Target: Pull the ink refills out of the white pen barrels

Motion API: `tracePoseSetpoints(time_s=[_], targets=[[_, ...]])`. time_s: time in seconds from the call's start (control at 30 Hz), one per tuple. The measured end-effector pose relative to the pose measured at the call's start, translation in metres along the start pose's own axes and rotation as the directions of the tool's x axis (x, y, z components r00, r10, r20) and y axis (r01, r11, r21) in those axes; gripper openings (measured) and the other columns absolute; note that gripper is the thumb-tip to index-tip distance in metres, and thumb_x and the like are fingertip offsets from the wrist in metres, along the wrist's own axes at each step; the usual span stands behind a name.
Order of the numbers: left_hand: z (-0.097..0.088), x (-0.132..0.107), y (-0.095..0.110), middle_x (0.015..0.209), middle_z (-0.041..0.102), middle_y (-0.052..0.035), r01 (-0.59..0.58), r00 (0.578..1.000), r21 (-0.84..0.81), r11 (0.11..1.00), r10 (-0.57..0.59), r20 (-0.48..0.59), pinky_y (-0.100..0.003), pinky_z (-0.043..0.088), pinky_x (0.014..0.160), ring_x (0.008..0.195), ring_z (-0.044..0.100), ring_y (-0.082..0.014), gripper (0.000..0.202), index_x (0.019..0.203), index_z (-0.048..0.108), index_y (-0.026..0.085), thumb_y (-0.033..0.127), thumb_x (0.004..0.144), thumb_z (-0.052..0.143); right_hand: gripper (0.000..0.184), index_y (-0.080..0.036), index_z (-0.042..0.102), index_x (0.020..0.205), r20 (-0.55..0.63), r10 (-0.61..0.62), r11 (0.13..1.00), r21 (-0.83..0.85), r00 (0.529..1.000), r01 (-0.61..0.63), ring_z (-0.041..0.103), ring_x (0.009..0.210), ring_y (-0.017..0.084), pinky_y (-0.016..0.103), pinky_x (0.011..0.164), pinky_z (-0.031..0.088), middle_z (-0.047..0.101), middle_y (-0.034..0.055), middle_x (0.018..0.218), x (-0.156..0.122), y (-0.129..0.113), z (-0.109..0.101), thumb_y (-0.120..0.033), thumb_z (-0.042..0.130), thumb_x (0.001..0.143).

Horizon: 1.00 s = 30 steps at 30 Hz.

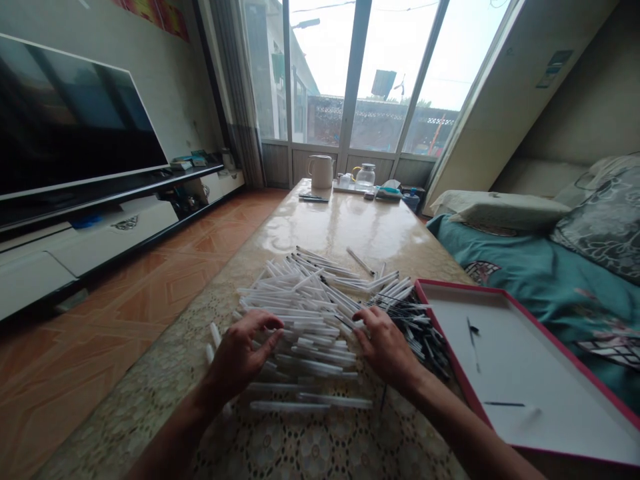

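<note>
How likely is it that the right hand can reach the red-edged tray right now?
Likely yes: the right hand lies beside the tray, with only some dark pens between them.

Nothing can be read anywhere. A small dark placard (pixel 553 69) on the wall panel (pixel 480 107) right of the window (pixel 350 73) has marks too small and blurred to make out, and the white pens (pixel 305 333) in front of the window show no legible print.
</note>
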<state>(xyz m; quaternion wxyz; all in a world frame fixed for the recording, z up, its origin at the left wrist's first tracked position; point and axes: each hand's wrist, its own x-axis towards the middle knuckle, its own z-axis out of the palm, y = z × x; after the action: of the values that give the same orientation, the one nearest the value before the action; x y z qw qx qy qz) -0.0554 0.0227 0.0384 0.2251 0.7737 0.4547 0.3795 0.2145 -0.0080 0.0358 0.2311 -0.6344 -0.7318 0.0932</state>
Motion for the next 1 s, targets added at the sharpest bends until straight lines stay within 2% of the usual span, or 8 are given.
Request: tracePoseSetpoints(time_s=[0.1, 0.17, 0.33, 0.53, 0.67, 0.83, 0.97, 1.0], targets=[[0.010, -0.003, 0.005, 0.083, 0.068, -0.0049, -0.080, 0.995, -0.018, 0.997, 0.081, 0.053, -0.028, 0.047, 0.075, 0.082, 0.064, -0.0212, 0.007, 0.083, 0.067, 0.021, 0.022, 0.083, 0.060, 0.017, -0.017, 0.066, 0.094, 0.011, 0.038, 0.962, -0.272, 0.999, -0.034, 0.055, 0.099, 0.023, 0.031, 0.084, 0.042, 0.063, 0.0109, 0.101, 0.026, 0.000, -0.002, -0.014, 0.051, 0.086], [0.013, -0.004, 0.006, 0.082, 0.068, -0.0050, -0.109, 0.992, -0.012, 0.994, 0.110, 0.064, -0.029, 0.047, 0.075, 0.082, 0.063, -0.0212, 0.007, 0.082, 0.066, 0.020, 0.021, 0.084, 0.059, 0.020, -0.016, 0.069, 0.090, 0.013, 0.064, 0.938, -0.342, 0.998, -0.055, 0.056, 0.098, 0.024, 0.033, 0.083, 0.041, 0.064, 0.0128, 0.099, 0.044, 0.003, -0.001, -0.014, 0.049, 0.088], [0.014, -0.005, 0.003, 0.082, 0.066, -0.0044, -0.153, 0.987, 0.017, 0.988, 0.153, 0.043, -0.030, 0.046, 0.074, 0.081, 0.061, -0.0201, 0.008, 0.083, 0.063, 0.019, 0.018, 0.086, 0.056, 0.021, -0.014, 0.074, 0.085, 0.079, 0.104, 0.930, -0.361, 0.991, -0.069, 0.059, 0.097, 0.028, 0.034, 0.081, 0.041, 0.069, 0.0161, 0.095, 0.078, 0.009, 0.011, -0.016, 0.053, 0.083], [0.015, -0.007, 0.001, 0.082, 0.064, -0.0038, -0.187, 0.981, 0.041, 0.981, 0.185, 0.049, -0.031, 0.045, 0.074, 0.081, 0.060, -0.0193, 0.008, 0.084, 0.061, 0.019, 0.016, 0.087, 0.054, 0.014, -0.012, 0.075, 0.075, 0.123, 0.216, 0.943, -0.284, 0.969, -0.174, 0.065, 0.091, 0.030, 0.034, 0.076, 0.044, 0.072, 0.0197, 0.089, 0.098, 0.007, 0.022, -0.012, 0.062, 0.071], [0.016, -0.007, 0.002, 0.081, 0.064, -0.0034, -0.208, 0.977, 0.028, 0.978, 0.206, 0.061, -0.031, 0.046, 0.074, 0.081, 0.059, -0.0189, 0.009, 0.083, 0.061, 0.019, 0.015, 0.088, 0.054, 0.011, -0.013, 0.072, 0.071, 0.068, 0.249, 0.965, -0.101, 0.966, -0.241, 0.065, 0.089, 0.028, 0.033, 0.074, 0.045, 0.072, 0.0171, 0.088, 0.101, 0.006, 0.011, -0.009, 0.062, 0.068], [0.019, -0.009, 0.007, 0.082, 0.065, -0.0036, -0.160, 0.985, -0.066, 0.985, 0.164, 0.055, -0.030, 0.047, 0.074, 0.081, 0.061, -0.0180, 0.007, 0.086, 0.062, 0.018, 0.017, 0.088, 0.055, 0.019, -0.014, 0.066, 0.086, -0.009, 0.239, 0.926, 0.302, 0.971, -0.225, 0.065, 0.075, 0.019, 0.027, 0.065, 0.048, 0.069, 0.0081, 0.082, 0.081, 0.002, -0.019, -0.029, 0.054, 0.082], [0.025, -0.013, 0.014, 0.086, 0.067, -0.0031, -0.053, 0.992, -0.240, 0.969, 0.078, 0.096, -0.027, 0.050, 0.070, 0.074, 0.063, -0.0148, 0.015, 0.102, 0.061, 0.019, 0.022, 0.088, 0.057, 0.028, -0.016, 0.058, 0.087, 0.019, 0.254, 0.776, 0.592, 0.967, -0.216, 0.064, 0.061, 0.014, 0.024, 0.055, 0.049, 0.062, 0.0002, 0.067, 0.036, -0.011, -0.019, -0.043, 0.050, 0.084], [0.027, -0.014, 0.016, 0.086, 0.067, -0.0029, -0.043, 0.989, -0.281, 0.959, 0.080, 0.122, -0.026, 0.050, 0.070, 0.074, 0.063, -0.0146, 0.018, 0.105, 0.059, 0.019, 0.024, 0.087, 0.058, 0.028, -0.016, 0.057, 0.084, 0.076, 0.276, 0.570, 0.790, 0.958, -0.227, 0.064, 0.060, 0.014, 0.023, 0.055, 0.049, 0.061, -0.0007, 0.066, 0.024, -0.016, -0.014, -0.044, 0.059, 0.079]])
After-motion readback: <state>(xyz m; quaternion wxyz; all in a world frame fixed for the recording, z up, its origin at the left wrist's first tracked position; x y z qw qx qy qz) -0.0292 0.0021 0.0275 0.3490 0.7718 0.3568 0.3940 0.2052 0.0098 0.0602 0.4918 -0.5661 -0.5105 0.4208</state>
